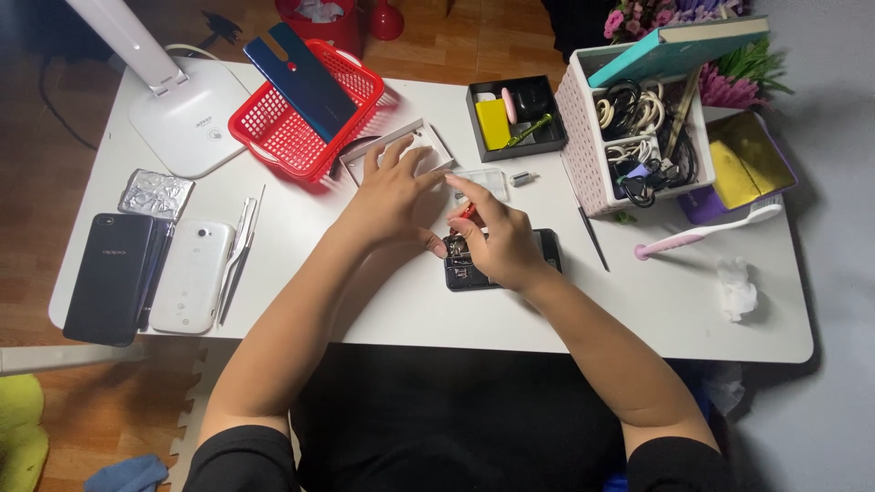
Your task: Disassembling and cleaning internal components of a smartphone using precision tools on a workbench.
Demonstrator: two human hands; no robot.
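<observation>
Head view: opened black phone (pixel 547 248) lies flat near the middle of the white surface (pixel 638 310), its back off and the inner parts bared. Right hand (pixel 497 239) rests on it, fingers pinched round a thin red-handled tool (pixel 466 211) aimed into the phone's left end. Left hand (pixel 392 200) lies just beside, fingers spread and released, thumb pressing the phone's left edge. I judge the phone light and stiff but delicate inside, best held by its rim. A red basket (pixel 283 128) sits far left, and a pink toothbrush (pixel 702 234) lies at the right.
</observation>
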